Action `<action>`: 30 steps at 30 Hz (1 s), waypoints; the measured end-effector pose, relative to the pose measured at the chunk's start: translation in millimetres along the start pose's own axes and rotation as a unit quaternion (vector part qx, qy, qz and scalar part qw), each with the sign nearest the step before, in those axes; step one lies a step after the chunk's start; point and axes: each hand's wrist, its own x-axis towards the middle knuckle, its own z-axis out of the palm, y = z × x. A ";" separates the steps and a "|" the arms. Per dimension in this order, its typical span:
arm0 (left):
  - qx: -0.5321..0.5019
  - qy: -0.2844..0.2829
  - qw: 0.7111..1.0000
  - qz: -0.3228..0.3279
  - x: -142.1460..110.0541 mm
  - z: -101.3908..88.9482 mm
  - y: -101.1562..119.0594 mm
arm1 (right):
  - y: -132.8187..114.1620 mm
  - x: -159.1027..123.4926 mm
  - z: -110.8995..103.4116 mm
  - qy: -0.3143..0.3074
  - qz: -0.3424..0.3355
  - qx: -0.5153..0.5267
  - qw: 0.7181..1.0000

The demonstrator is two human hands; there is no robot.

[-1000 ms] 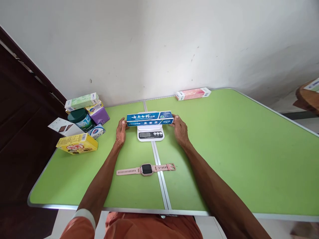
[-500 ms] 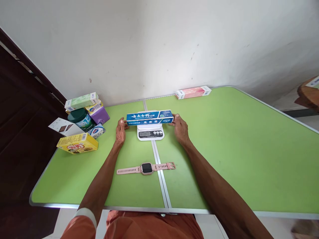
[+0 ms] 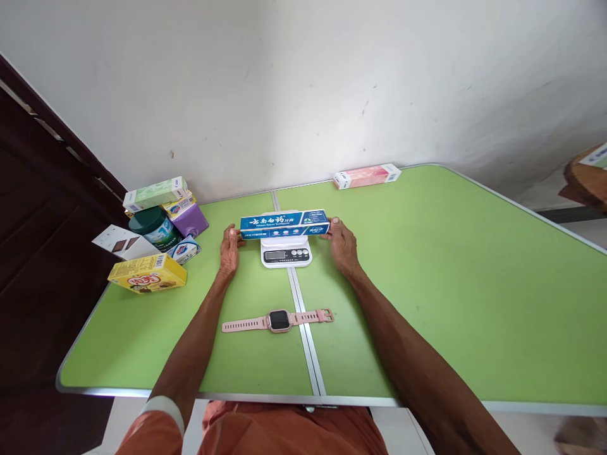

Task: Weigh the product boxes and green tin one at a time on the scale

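Observation:
A long blue toothpaste box point(image 3: 284, 224) lies across the top of a small white kitchen scale point(image 3: 286, 254) at the middle of the green table point(image 3: 427, 284). My left hand point(image 3: 230, 249) holds the box's left end with its fingers closed against it. At the box's right end, my right hand point(image 3: 343, 245) grips it the same way. Nearer to me on the table lies a pink smartwatch point(image 3: 279, 320), flat with its strap spread out.
A pile of goods sits at the table's far left: a yellow box point(image 3: 147, 273), a green-lidded jar point(image 3: 154, 226), a purple box point(image 3: 188, 218), a pale green box point(image 3: 155, 193) and a white carton point(image 3: 122, 242). A pink box point(image 3: 366, 176) lies by the wall.
The view has shifted slightly. My hands and the blue box stay on the scale with almost no movement.

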 end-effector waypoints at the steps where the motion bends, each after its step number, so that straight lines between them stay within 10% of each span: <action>1: 0.003 0.001 1.000 0.000 0.0 0.0 0.1 | 0.1 0.0 0.0 0.001 0.001 -0.001 1.000; 20: 0.033 -0.006 0.999 -0.005 -3.2 -2.4 9.4 | -8.3 -3.2 -0.2 -0.007 -0.004 -0.008 1.000; 30: 0.045 -0.147 0.988 -0.020 12.7 -14.4 34.3 | -4.1 -0.1 -7.7 -0.016 0.053 0.047 0.997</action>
